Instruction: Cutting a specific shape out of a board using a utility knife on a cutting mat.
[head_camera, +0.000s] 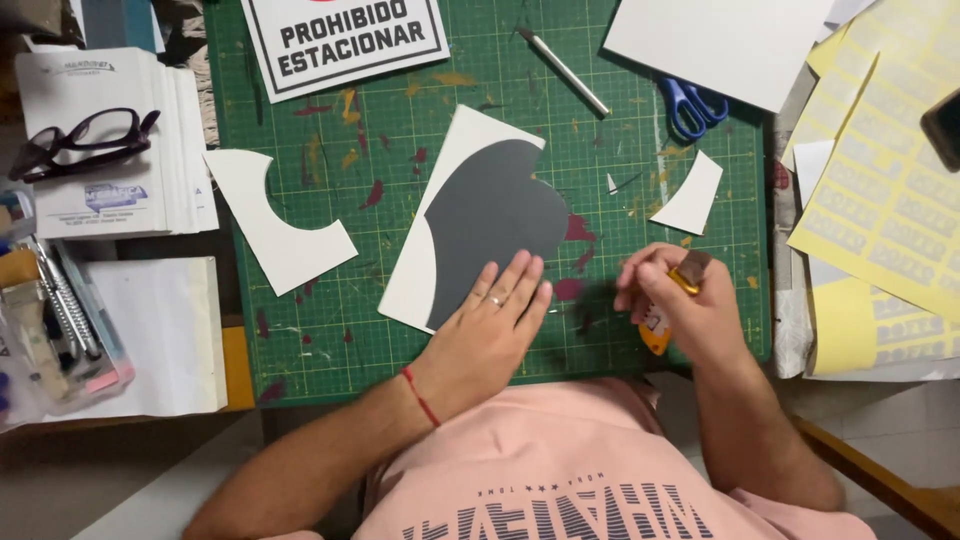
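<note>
While left hand (492, 318) presses flat, fingers spread, on grey sheet (478, 224) | right hand (683, 305) fisted around yellow knife (668, 305)

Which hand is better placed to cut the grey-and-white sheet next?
Probably the right hand: it grips the yellow knife just beside the sheet. The left hand lies flat on the sheet, pinning it to the green mat.

A white rectangular sign (345, 40) with a dark border and dark lettering lies at the green cutting mat's (480, 330) top edge. Yellow label sheets (880, 190) lie at the right, a dark phone (944, 126) resting on them.
</note>
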